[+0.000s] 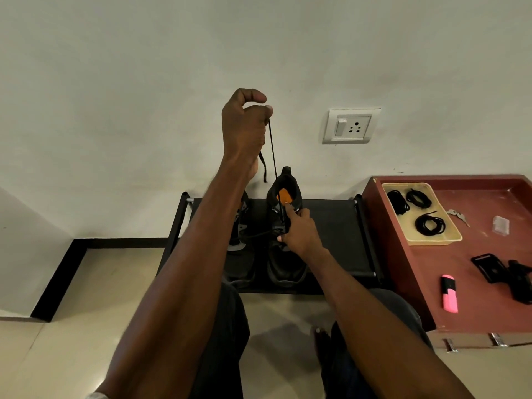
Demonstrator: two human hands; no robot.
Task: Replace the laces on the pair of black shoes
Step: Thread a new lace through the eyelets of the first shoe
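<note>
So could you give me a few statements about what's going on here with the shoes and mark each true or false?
1. The left hand holds a black lace pulled up taut above the shoe. True.
2. The right hand lies idle on the red table. False: it grips the shoe on the black rack.
3. The tray on the table holds coiled laces. True.
4. Both shoes are on the floor. False: both sit on the rack.
5. A pink lighter lies on the table. True.
</note>
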